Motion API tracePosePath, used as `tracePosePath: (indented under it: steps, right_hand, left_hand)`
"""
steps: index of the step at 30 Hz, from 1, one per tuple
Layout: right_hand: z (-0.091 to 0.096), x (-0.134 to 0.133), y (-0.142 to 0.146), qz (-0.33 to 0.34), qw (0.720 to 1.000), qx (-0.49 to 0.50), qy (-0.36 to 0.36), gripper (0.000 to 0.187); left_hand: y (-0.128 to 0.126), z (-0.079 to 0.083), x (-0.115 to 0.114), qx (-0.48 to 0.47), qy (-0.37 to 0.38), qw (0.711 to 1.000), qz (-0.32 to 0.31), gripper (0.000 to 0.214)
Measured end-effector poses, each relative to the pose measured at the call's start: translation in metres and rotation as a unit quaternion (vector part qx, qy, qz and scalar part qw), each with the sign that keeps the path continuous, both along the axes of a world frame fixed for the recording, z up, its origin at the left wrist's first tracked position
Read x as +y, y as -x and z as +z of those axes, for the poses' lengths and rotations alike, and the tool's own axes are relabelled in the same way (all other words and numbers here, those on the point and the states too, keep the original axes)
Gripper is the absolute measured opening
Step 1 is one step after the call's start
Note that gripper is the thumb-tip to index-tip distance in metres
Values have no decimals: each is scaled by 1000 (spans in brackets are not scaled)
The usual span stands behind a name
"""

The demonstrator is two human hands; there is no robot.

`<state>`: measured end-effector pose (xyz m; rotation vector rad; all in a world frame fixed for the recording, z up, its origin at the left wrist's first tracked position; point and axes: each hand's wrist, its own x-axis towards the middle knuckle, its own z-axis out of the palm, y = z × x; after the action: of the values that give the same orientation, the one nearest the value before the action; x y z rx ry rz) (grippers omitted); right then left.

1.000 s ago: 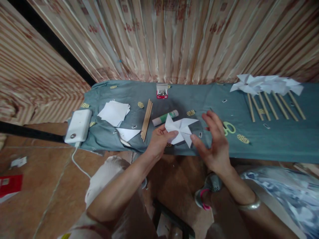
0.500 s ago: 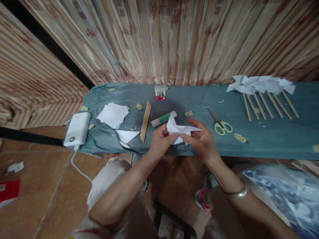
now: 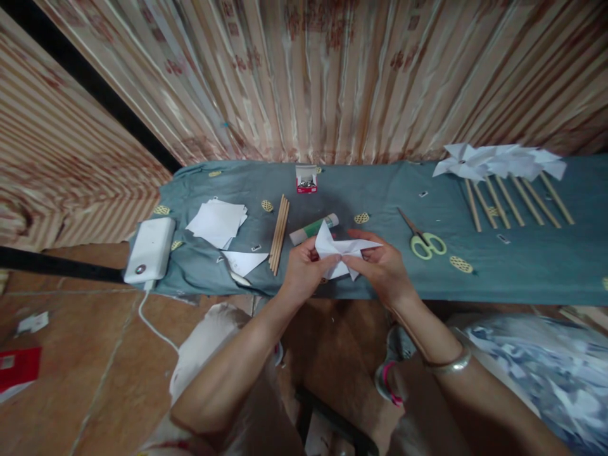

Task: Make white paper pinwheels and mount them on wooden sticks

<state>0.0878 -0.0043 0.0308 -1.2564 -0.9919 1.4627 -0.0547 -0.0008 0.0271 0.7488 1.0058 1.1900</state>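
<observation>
A white folded paper pinwheel (image 3: 342, 251) is held just above the front edge of the grey-blue cloth-covered table (image 3: 522, 266). My left hand (image 3: 303, 269) pinches its left side with thumb and fingers. My right hand (image 3: 382, 266) grips its right side, fingers closed on the paper. Just behind the pinwheel lies a glue stick (image 3: 313, 228) with a green label. A small red box of pins (image 3: 306, 179) stands open at the back of the table.
A bundle of wooden sticks (image 3: 278, 233) and a pile of white paper squares (image 3: 217, 222) lie to the left, beside a white power bank (image 3: 149, 249). Green scissors (image 3: 424, 240) lie to the right. Finished pinwheels on sticks (image 3: 503, 177) fill the far right.
My right hand came off the table from near the scissors and took hold of the pinwheel's right side. Both hands now hold it slightly closer to me.
</observation>
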Motion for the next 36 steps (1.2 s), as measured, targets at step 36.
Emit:
tracePosePath:
  steps: [36]
  right_hand:
    - [20, 210, 84, 232, 623, -688, -293, 20]
  left_hand:
    - [112, 35, 51, -101, -38, 961, 255, 34]
